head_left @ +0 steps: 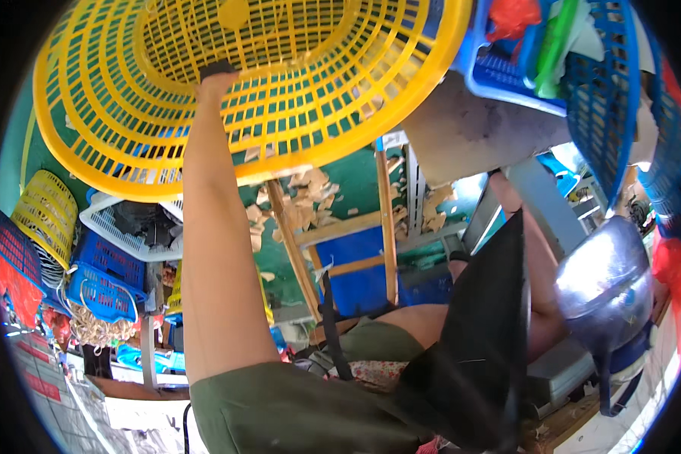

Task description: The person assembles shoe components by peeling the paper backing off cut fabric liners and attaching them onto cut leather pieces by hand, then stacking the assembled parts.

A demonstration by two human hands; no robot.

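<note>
My left arm, in a short dark green sleeve, reaches up into a large yellow mesh basket (325, 155). The basket is tilted with its inside facing me and fills much of the upper left. My left hand (218, 78) is small and distant against its inner mesh. Something dark covers the fingers, so neither their shape nor any hold on the mesh can be made out. I see no clear sign of my right hand. A black apron-like sheet (477, 340) hangs right of the middle. Bare limbs, apparently legs, show behind it.
Beige scraps (310, 197) litter the green floor beyond a wooden frame (387, 219). Blue baskets (107, 276), a yellow one (45, 212) and a white one (132, 231) stand at left. Blue crates (605, 91) crowd the upper right, above a rounded shiny metal object (605, 287).
</note>
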